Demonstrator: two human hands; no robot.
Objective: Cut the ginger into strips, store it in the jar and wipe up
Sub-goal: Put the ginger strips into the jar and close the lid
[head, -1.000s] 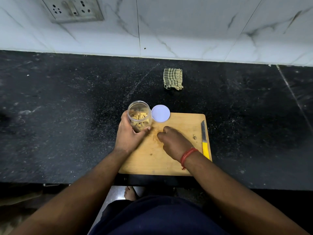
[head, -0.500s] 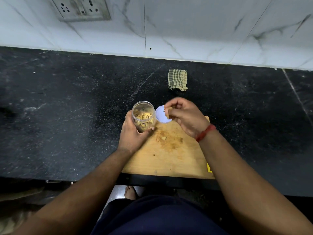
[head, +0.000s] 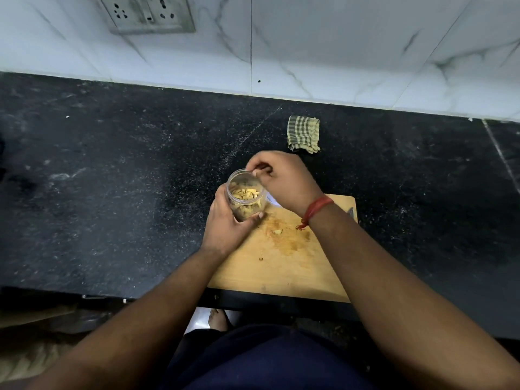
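No readable text, label, brand or number anywhere.

The black speckled stone counter [head: 112, 178] carries a wooden cutting board [head: 281, 277] at its front edge. A folded checked cloth [head: 304, 133] lies near the wall, apparently dry.

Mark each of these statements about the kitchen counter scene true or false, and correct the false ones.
1. The left hand grips the clear plastic jar of ginger strips. True.
2. The round pale lid is screwed onto the jar. False: the jar mouth is open, with the right hand over it.
3. The checked green cloth lies on the black stone counter, apart from the wooden cutting board. True.
4. No ginger remains on the board. False: a small ginger piece lies on it.
5. The right hand grips the cloth. False: the cloth lies untouched.
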